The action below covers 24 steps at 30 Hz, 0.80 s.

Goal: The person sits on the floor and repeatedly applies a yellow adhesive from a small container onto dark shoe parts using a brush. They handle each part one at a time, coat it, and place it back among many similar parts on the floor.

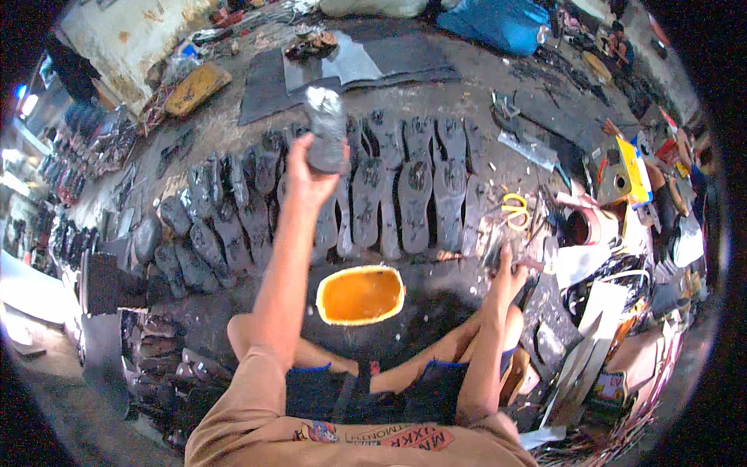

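Note:
My left hand [315,175] is raised over rows of dark shoe soles, its arm stretched forward. Its fingers are closed round the near end of a dark shoe sole [327,124], whose far end shines bright and is slightly blurred. Beneath it, several dark soles [415,202] lie side by side on the floor. Between my bent legs stands a shallow tub [321,305] with a pale crusted rim and amber liquid inside. My right hand [507,268] rests low by my right knee, fingers closed, and what it holds is hard to make out.
Yellow-handled scissors [514,212] lie among scraps beyond my right hand. A yellow and white box [626,175], strips and clutter crowd the right side. Dark sheets [412,58] and a blue sack [498,23] lie at the back. More dark pieces are piled at left.

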Each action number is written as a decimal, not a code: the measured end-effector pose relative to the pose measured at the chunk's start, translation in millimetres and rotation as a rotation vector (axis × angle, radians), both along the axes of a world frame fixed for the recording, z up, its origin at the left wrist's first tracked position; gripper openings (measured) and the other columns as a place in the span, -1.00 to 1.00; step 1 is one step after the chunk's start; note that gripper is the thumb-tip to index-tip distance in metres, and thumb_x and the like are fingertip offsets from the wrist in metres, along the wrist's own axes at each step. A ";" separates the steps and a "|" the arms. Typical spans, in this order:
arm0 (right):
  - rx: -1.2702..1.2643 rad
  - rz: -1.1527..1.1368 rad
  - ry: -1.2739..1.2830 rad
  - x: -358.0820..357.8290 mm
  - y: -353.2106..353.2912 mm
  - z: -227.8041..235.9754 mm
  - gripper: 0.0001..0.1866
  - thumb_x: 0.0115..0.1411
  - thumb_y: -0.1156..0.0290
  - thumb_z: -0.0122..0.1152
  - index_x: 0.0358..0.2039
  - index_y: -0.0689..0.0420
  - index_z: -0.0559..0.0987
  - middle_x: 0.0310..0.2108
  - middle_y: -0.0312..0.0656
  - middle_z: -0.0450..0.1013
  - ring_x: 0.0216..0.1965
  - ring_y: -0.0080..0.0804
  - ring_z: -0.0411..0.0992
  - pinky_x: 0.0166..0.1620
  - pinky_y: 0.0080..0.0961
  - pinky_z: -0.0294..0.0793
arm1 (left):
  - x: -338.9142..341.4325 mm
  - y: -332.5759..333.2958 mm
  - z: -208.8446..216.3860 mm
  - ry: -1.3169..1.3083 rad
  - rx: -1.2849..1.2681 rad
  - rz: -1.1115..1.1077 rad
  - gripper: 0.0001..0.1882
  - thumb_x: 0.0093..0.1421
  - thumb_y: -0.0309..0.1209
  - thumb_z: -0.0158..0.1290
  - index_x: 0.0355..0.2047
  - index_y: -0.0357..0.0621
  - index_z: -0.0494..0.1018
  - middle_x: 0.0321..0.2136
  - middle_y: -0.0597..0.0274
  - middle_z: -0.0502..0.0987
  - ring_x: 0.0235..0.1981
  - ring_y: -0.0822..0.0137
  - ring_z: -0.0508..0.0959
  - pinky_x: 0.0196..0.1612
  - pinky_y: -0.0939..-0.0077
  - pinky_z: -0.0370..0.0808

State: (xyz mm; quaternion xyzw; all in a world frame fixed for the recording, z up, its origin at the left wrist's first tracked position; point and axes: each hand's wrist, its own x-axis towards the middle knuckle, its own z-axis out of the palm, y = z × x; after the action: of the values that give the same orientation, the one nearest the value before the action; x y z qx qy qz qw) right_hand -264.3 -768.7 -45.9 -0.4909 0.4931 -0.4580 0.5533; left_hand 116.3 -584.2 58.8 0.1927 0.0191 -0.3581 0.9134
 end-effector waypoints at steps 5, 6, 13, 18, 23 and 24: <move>0.106 0.063 -0.001 31.1 9.7 -31.1 -0.41 0.38 -0.11 0.15 0.15 0.15 0.51 -0.10 -0.27 0.52 -0.19 -0.50 0.38 -0.25 -0.53 0.40 | 36.0 -50.7 -84.7 -0.034 0.180 0.185 -0.45 0.31 -0.21 0.14 0.20 -0.25 0.34 0.10 -0.09 0.50 0.13 0.00 0.50 0.19 -0.03 0.50; 0.199 0.052 0.045 39.4 25.7 -12.3 -0.37 0.37 -0.12 0.16 0.18 0.15 0.50 -0.01 -0.20 0.51 -0.18 -0.44 0.41 -0.22 -0.51 0.43 | 13.4 -33.4 -100.1 -0.114 0.327 0.247 -0.48 0.33 -0.24 0.12 0.21 -0.25 0.34 0.10 -0.06 0.50 0.13 0.04 0.50 0.19 0.02 0.49; -0.853 0.242 1.050 -31.7 -8.0 -38.6 -0.36 0.37 0.12 0.23 0.25 0.37 0.42 0.11 0.10 0.50 -0.12 -0.18 0.50 -0.08 -0.27 0.55 | -210.9 206.1 -74.9 -0.729 1.047 0.363 -0.74 0.26 -0.44 0.13 -0.06 -0.25 0.59 -0.07 0.10 0.63 0.01 0.18 0.60 0.09 0.25 0.52; -0.160 0.138 0.563 29.3 123.2 95.4 -0.15 0.18 -0.22 0.34 0.19 0.29 0.53 0.10 0.02 0.55 0.05 -0.12 0.52 0.11 -0.23 0.50 | -291.0 473.7 -6.1 -0.698 2.293 1.102 -0.57 0.03 -0.59 0.20 -0.04 -0.20 0.51 -0.07 0.08 0.53 0.02 0.10 0.51 0.20 0.22 0.39; -0.657 0.611 0.529 68.2 179.1 95.5 -0.65 0.23 0.20 0.38 -0.10 0.19 0.65 -0.23 -0.02 0.63 -0.24 -0.17 0.59 -0.12 -0.29 0.57 | -430.8 560.3 -132.3 0.024 2.047 1.183 -0.30 0.23 -0.43 0.25 0.29 -0.30 0.17 0.21 -0.08 0.24 0.21 0.05 0.32 0.29 0.14 0.32; -0.741 0.770 0.472 75.9 185.4 88.8 -0.80 0.25 0.35 0.38 -0.19 0.18 0.68 -0.33 -0.03 0.65 -0.33 -0.21 0.61 -0.19 -0.32 0.58 | -446.7 543.2 -138.1 0.093 2.167 0.983 -0.24 0.23 -0.42 0.25 0.34 -0.30 0.12 0.23 -0.10 0.24 0.22 -0.02 0.34 0.31 0.08 0.32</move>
State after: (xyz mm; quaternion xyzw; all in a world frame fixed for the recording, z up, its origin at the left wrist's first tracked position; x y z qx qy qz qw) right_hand -188.3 -583.3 42.8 -0.8843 0.1961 -0.2439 0.3466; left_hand -330.4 -41.0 -79.3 0.8231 0.4167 0.2263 0.3126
